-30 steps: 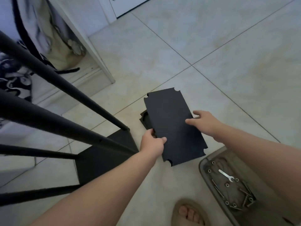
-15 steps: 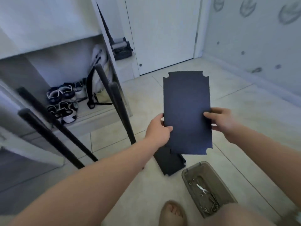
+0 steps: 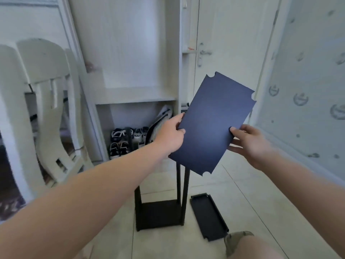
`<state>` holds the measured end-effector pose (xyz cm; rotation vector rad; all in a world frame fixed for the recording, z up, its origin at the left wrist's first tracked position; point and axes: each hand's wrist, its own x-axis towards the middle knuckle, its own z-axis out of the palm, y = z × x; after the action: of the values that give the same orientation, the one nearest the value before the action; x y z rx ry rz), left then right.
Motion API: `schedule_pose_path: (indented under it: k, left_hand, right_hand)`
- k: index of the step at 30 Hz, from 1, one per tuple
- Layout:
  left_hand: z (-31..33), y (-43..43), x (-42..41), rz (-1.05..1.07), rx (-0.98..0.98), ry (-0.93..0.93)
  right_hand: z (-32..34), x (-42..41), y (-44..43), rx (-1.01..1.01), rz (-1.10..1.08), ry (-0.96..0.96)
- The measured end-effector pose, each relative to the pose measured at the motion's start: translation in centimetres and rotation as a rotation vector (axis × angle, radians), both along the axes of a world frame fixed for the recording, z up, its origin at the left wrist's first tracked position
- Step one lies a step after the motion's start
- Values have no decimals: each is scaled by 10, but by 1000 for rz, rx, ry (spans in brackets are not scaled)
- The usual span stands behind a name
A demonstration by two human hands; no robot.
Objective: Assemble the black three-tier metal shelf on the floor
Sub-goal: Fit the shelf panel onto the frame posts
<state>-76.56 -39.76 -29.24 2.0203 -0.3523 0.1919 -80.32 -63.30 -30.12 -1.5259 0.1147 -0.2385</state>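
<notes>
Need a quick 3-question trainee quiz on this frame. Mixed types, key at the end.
1. True or false: the raised black panel is already mounted on the upright frame.
2. Left hand, right hand: which has a grip on the black panel? A) left only B) right only C) both
3. Fill in: the second panel lies on the floor, ___ the upright frame.
Key: 1 false; 2 C; 3 beside
</notes>
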Motion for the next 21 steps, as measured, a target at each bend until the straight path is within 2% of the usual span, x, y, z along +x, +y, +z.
schedule_pose_path:
  k: [6,11,15,18,21]
  left_hand:
    - [34,89,2,41,-84,-23]
    - [39,116,12,96,-108,-69]
    - [18,114,19,397,-58,-190]
    - [-13,102,14,397,-171,-300]
    - [-54,84,12,345,-325,-136]
  right_hand:
    - [21,-2,76,73,68,-45]
    - [13,12,112,182,106,-39]
    - [-2,35,129,254,-6,-47]
    - [-12,56,138,404,-120,-54]
    - [-24,77,152,557,-204,-57]
